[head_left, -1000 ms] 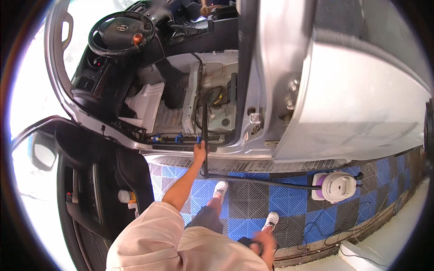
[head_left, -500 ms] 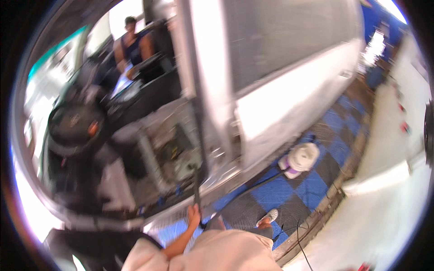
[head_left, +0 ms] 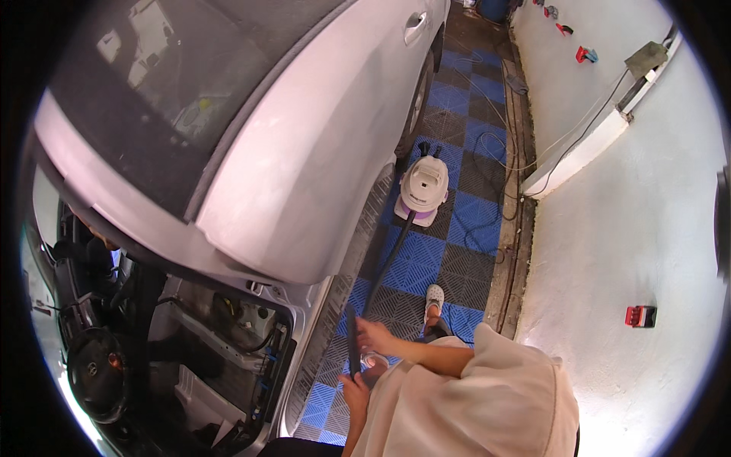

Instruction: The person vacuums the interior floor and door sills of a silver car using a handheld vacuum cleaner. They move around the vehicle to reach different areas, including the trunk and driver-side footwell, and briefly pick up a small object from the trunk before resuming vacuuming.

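A black vacuum cleaner tube stands close in front of my body, beside the car's sill. My left hand is closed around its lower end. Higher up, my right hand grips the same tube, its fingers partly hidden behind it. A black hose runs across the floor to the white and purple vacuum cleaner. To the left is the silver car's open front doorway, with bare floor metal inside and a black steering wheel.
The silver car's rear door stands along the left. Blue and black tiles cover the floor. A white wall runs on the right, with a ledge and cables near its foot. A red and black holder is fixed to it.
My view has swung from the car's cabin toward the vacuum cleaner and wall. The tube has moved out of the doorway area, and my right hand now shows on it too.
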`<action>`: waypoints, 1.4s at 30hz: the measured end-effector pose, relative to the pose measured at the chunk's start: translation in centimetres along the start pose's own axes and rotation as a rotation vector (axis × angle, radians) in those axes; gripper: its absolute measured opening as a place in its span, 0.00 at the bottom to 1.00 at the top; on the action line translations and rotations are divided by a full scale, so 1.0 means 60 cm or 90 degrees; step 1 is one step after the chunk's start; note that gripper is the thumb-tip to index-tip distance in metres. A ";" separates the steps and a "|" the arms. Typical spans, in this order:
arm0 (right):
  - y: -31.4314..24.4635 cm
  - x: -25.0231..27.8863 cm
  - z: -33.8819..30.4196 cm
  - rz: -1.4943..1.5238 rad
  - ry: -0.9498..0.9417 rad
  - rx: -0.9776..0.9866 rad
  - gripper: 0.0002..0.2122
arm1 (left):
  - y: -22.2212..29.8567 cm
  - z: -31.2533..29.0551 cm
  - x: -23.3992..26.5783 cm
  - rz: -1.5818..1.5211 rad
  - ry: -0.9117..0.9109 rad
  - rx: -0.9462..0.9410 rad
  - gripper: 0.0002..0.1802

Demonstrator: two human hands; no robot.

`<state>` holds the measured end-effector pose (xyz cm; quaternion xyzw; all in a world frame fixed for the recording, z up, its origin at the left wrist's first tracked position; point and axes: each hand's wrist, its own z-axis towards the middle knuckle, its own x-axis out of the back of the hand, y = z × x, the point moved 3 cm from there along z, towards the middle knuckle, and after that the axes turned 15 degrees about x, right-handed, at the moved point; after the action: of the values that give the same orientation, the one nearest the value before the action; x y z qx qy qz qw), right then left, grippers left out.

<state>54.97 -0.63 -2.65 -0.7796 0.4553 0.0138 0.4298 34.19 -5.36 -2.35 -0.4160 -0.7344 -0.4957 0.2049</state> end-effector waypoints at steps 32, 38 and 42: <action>-0.825 0.846 0.640 -0.430 0.425 0.497 0.20 | 0.578 0.360 -0.397 0.146 -0.248 0.067 0.31; -0.759 0.892 0.872 -0.354 0.263 0.434 0.15 | 0.641 0.395 -0.531 0.088 -0.186 0.200 0.28; -0.733 0.919 0.949 -0.467 0.201 0.384 0.16 | 0.703 0.402 -0.591 -0.059 -0.174 0.275 0.24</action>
<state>140.05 9.24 -32.37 -0.7221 0.1943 -0.3884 0.5385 91.40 8.69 -14.37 -0.3919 -0.8623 -0.2754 0.1646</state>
